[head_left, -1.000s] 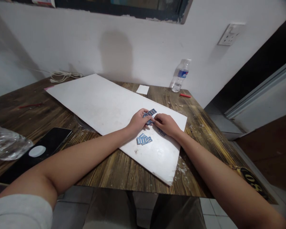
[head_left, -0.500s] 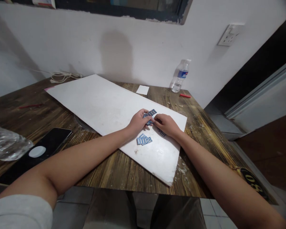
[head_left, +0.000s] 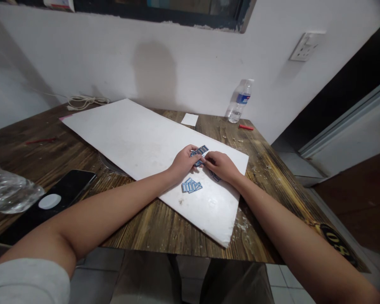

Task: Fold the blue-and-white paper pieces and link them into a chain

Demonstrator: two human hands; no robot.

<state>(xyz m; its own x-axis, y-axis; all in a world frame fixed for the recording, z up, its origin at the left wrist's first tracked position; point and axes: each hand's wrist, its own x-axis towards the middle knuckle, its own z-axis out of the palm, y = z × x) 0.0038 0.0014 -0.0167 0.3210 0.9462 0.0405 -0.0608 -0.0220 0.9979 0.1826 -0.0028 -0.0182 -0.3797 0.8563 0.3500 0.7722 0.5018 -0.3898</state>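
Observation:
A large white foam board (head_left: 136, 137) lies slantwise across a wooden table (head_left: 158, 228). My left hand (head_left: 183, 161) and my right hand (head_left: 221, 165) meet over the board's right part, fingers curled and pinched on a strip of small blue cards (head_left: 201, 150) between them. A little pile of the same blue cards (head_left: 190, 185) lies on the board just in front of my left wrist. A few more blue cards peek out under my right hand (head_left: 215, 176).
A black phone (head_left: 47, 202) and a clear plastic bottle on its side (head_left: 9, 191) sit at the table's left front. An upright water bottle (head_left: 240, 101), a red pen (head_left: 246, 126) and a white paper slip (head_left: 189, 119) are at the back. A cable (head_left: 82, 100) lies by the wall.

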